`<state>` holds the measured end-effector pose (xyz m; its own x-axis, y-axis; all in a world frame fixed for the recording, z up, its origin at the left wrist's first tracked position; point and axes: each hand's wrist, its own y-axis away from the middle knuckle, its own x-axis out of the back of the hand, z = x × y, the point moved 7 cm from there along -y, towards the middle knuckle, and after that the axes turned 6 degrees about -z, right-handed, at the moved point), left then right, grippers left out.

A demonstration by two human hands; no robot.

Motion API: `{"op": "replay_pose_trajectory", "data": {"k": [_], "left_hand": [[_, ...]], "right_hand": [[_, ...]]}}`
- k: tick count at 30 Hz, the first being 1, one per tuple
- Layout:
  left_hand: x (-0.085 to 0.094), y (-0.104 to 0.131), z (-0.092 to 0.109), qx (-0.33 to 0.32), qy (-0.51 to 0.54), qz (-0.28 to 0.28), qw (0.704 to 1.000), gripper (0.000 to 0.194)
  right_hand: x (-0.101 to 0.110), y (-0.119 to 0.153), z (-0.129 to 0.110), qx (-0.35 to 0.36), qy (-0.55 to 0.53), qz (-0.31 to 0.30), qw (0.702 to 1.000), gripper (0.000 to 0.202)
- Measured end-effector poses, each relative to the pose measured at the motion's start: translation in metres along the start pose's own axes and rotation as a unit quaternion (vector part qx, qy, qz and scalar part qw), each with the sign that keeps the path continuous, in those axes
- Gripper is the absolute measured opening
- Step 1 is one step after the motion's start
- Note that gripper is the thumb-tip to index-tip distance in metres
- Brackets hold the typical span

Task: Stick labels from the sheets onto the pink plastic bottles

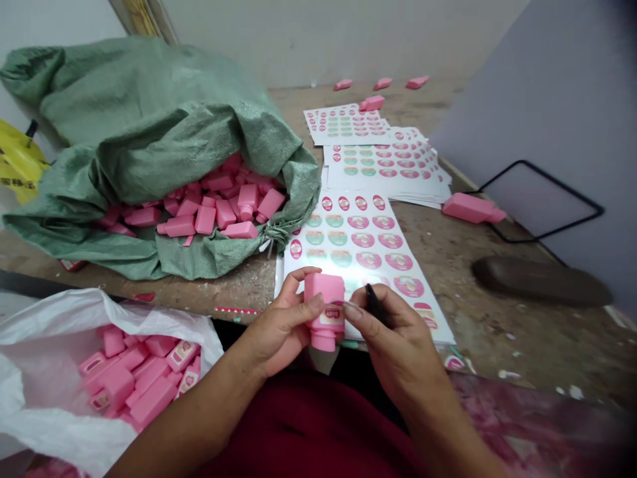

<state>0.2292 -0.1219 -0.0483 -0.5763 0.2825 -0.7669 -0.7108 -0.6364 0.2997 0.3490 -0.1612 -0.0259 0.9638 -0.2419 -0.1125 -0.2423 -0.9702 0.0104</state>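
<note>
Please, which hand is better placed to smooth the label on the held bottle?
Probably the right hand: its thumb is close beside the label, though it also holds a black object. The left hand is occupied gripping the pink bottle.

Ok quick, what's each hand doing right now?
Left hand: closed, holding a pink bottle.
Right hand: closed, holding a dark tool, thumb by the bottle.
</note>
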Motion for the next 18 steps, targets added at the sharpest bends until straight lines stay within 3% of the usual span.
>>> {"op": "replay_pose_trajectory", "data": {"k": [4,7,9,14,18], "left_hand": [[-0.006,0.001,0.002,0.002,0.031,0.028,0.999,0.052],[-0.008,0.001,0.003,0.000,0.030,0.045,0.999,0.051],[-0.005,-0.001,0.005,-0.013,0.015,0.056,0.998,0.051],[0.008,0.000,0.010,-0.048,-0.034,0.098,0.993,0.055],[-0.002,0.003,0.009,-0.035,-0.027,0.032,0.999,0.051]], "right_hand": [[-0.001,0.011,-0.029,0.163,0.212,0.000,0.964,0.010],[-0.004,0.020,-0.040,0.215,0.269,-0.001,0.939,0.014],[-0.004,0.027,-0.047,0.219,0.271,0.005,0.937,0.015],[0.015,0.036,-0.069,0.200,0.230,0.120,0.945,0.010],[0.013,0.012,-0.045,0.075,0.163,0.046,0.983,0.009]]}}
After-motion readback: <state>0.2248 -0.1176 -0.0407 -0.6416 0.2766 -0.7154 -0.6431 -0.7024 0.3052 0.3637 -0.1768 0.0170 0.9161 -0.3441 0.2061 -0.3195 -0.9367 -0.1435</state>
